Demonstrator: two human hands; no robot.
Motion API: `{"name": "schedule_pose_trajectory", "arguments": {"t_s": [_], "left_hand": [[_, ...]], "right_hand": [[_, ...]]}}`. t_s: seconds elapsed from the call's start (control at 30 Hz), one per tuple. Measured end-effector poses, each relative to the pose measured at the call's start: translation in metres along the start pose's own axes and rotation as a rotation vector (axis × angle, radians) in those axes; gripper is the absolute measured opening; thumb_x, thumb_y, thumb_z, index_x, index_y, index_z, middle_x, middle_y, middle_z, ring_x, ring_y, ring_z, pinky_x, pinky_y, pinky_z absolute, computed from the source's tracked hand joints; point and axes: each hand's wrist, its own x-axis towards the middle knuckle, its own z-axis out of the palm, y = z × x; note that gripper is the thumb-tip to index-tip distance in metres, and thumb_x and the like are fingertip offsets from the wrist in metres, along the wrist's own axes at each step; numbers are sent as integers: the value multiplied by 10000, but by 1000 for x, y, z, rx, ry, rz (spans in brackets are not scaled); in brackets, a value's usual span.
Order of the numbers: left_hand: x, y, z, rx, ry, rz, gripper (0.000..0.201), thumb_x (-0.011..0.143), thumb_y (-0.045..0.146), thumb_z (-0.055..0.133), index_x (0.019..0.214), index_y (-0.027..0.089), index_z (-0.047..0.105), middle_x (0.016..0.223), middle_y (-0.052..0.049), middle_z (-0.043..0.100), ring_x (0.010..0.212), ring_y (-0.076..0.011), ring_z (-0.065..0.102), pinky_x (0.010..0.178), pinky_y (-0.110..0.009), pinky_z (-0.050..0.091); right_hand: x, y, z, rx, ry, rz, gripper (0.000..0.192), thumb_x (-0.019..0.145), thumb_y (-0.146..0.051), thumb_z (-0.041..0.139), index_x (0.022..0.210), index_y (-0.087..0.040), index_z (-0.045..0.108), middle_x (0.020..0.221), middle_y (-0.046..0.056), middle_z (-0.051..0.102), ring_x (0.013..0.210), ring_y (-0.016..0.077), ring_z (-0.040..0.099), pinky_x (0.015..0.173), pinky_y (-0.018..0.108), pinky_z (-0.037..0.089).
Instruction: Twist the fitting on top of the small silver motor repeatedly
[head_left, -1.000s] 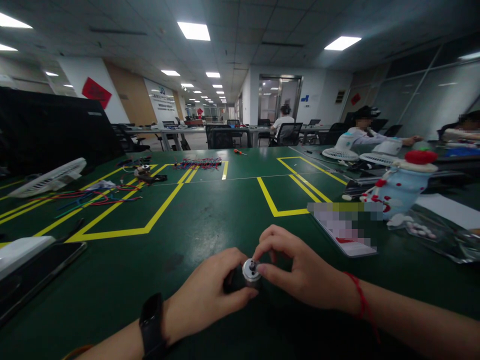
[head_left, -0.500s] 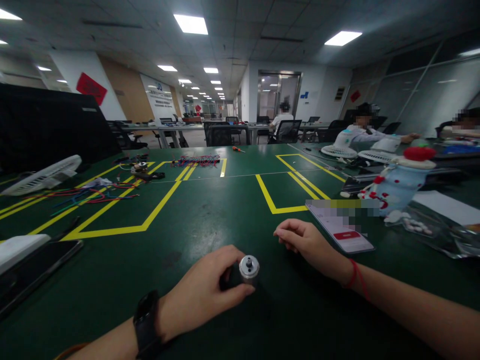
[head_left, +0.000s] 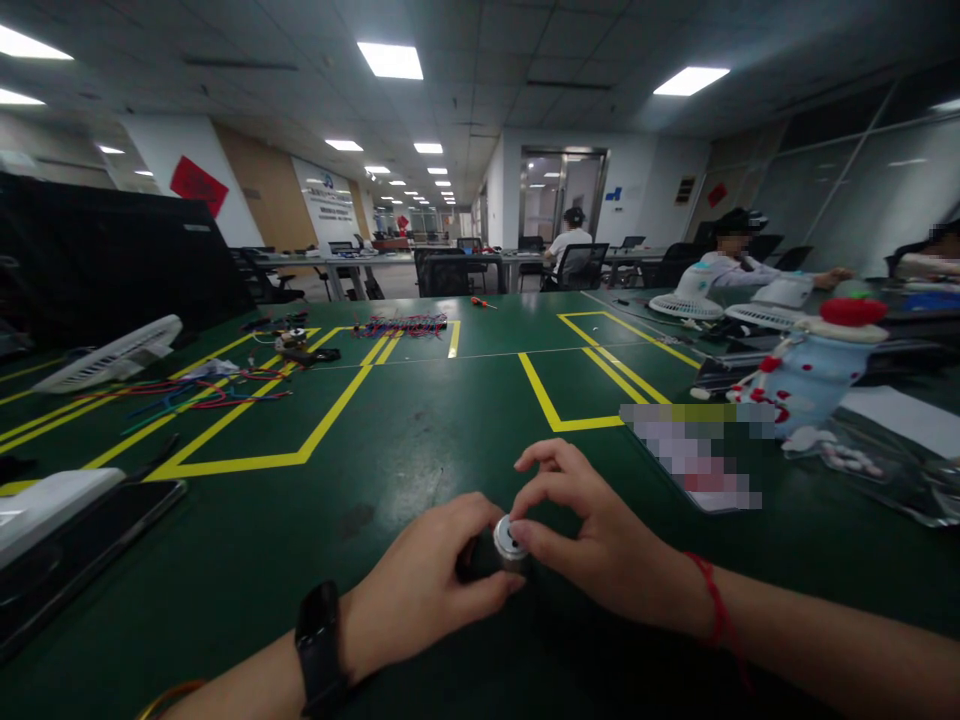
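A small silver metal motor (head_left: 503, 540) stands upright on the green tabletop (head_left: 420, 450), with a round face on top. My left hand (head_left: 427, 565) wraps thumb and forefinger around its side. From the right, my right hand (head_left: 600, 530) reaches over it, its thumb and forefinger pinched at the small shaft in the middle of the top. The fingertips hide most of that shaft. The other fingers of my right hand are curled and held off the table.
To the right lie a phone (head_left: 690, 465) and a light-blue bottle (head_left: 817, 370) with a red top. Loose wires (head_left: 210, 385) and a white fan (head_left: 112, 355) are on the left, near a black phone (head_left: 90, 550). A screwdriver (head_left: 484, 303) lies farther back. Other people sit beyond.
My right hand has moved left from beside the phone to the top of the motor and pinched there. My left hand keeps its hold. The view has shifted slightly.
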Motion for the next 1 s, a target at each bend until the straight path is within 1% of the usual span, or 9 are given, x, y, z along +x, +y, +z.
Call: {"name": "schedule_pose_trajectory", "arguments": {"t_s": [0.13,0.23,0.33,0.43,0.53,0.6,0.73,0.9,1.0], "left_hand": [[1,2,-2,8,-11,2,144,839,279,654,909,193,563,853,7,579,725,-158,512,625,-257,367],[1,3,-3,16,-18,-4,141,835,278,661,886,193,561,848,11,573,722,-154,504,616,-251,358],[0,4,-3,15,-30,-17,141,839,284,658,896,195,566,853,9,571,722,-154,501,614,-248,355],[0,2,-3,4,-33,-17,134,846,281,651,911,199,568,859,10,569,727,-153,500,618,-247,355],[0,1,-3,8,-36,-17,136,848,289,651,893,196,563,853,10,565,724,-153,496,616,-247,350],[1,1,-3,12,-37,-13,138,854,295,646,883,193,558,852,8,565,725,-155,494,615,-248,347],[0,1,-3,8,-29,5,133,859,288,643,895,197,553,863,7,564,739,-159,497,630,-254,351],[-1,0,-2,17,-37,3,137,854,286,649,897,201,550,846,13,552,716,-155,487,613,-253,343],[-1,-1,-2,19,-36,3,139,856,288,647,898,199,549,847,8,552,721,-158,488,614,-253,344]], "right_hand": [[-1,7,-11,65,24,86,84,869,-289,620,861,-210,645,1106,38,526,1058,180,519,934,342,401],[-6,19,-25,22,-155,74,101,865,-301,631,863,-204,659,1073,34,552,1032,175,529,931,343,406],[-12,28,-33,-62,-364,58,95,834,-289,670,892,-218,694,1126,36,538,1086,189,504,956,351,398],[-14,30,-34,-101,-442,45,106,831,-286,671,913,-228,705,1142,36,537,1083,192,504,953,358,402],[-14,29,-33,-86,-430,33,123,817,-290,684,916,-218,701,1142,43,543,1080,200,511,959,368,402],[-12,29,-33,-37,-372,44,134,820,-277,678,931,-204,689,1148,52,543,1071,197,523,945,356,418],[-9,34,-32,30,-210,127,68,855,-199,608,890,-178,663,1048,53,583,859,147,574,755,288,484],[-7,37,-30,17,-217,122,78,825,-126,594,824,-178,654,958,35,610,841,151,584,738,292,484],[-10,33,-31,-30,-243,87,71,805,-150,623,857,-178,663,989,43,600,882,161,583,774,306,481]]}}
